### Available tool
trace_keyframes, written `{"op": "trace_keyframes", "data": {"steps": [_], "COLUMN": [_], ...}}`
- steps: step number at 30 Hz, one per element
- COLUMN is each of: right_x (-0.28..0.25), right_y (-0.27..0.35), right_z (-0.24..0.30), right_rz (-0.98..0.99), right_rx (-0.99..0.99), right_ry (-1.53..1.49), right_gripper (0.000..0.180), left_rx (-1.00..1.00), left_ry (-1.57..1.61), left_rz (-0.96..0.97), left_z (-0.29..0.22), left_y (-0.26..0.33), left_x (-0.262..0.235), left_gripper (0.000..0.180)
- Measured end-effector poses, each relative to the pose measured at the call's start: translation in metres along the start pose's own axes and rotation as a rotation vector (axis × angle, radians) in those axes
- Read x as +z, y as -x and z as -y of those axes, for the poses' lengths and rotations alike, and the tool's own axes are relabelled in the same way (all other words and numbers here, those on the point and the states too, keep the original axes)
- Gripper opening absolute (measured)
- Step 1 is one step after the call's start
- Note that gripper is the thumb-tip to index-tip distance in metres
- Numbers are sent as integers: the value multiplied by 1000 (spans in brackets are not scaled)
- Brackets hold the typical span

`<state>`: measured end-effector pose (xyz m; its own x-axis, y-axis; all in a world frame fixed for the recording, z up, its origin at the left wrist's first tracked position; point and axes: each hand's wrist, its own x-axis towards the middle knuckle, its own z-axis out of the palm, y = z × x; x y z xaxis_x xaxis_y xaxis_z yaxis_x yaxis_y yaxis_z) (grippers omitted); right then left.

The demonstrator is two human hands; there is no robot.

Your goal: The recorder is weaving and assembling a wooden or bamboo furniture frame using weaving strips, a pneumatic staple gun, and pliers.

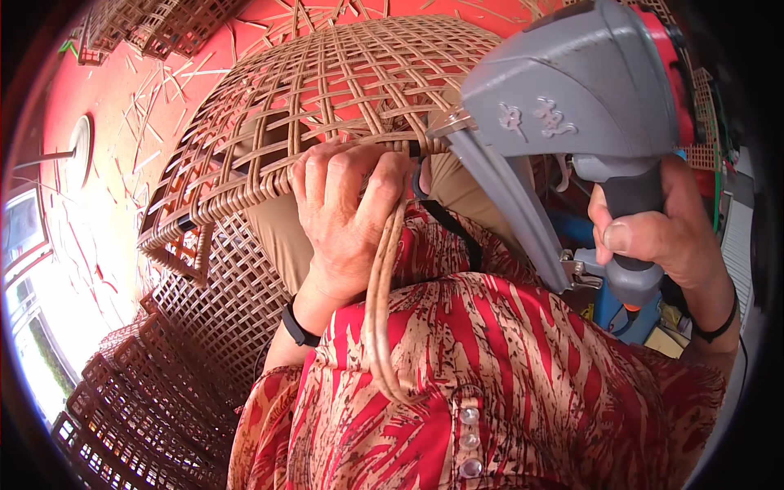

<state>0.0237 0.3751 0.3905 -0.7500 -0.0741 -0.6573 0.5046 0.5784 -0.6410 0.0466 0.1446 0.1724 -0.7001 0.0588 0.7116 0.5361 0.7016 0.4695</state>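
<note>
We have the left hand curled over the wrapped near edge of the woven panel, its grip closed on that rim. The panel spreads over our knees. A looped cane strip hangs down by the thumb; we cannot tell whether the grip pins it. Our right hand grips the handle of a grey nail gun, its nose at the panel's near edge, contact unclear. Cut strips litter the red floor beyond the panel's left edge.
</note>
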Motion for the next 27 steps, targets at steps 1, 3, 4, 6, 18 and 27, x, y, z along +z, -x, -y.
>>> {"op": "trace_keyframes", "data": {"steps": [1,3,4,6,18,27], "right_x": [1,1,0,-4,-7,-5], "right_y": [-1,-5,-7,-14,-28,-30], "right_z": [3,8,10,14,35,39], "right_rz": [12,44,61,113,122,156], "right_rx": [6,0,8,16,64,79], "right_ry": [-1,0,18,61,2,12], "right_gripper": [50,48,47,46,52,58], "left_rx": [-2,-10,-13,-13,5,-22], "left_ry": [-20,-37,-32,-31,-49,-45], "left_rz": [9,29,39,39,34,50], "left_z": [-1,-2,-3,-4,-9,-14], "left_y": [0,0,0,1,3,2], "left_x": [-1,-3,-4,-6,-12,-10], "left_gripper": [28,28,28,29,32,30]}}
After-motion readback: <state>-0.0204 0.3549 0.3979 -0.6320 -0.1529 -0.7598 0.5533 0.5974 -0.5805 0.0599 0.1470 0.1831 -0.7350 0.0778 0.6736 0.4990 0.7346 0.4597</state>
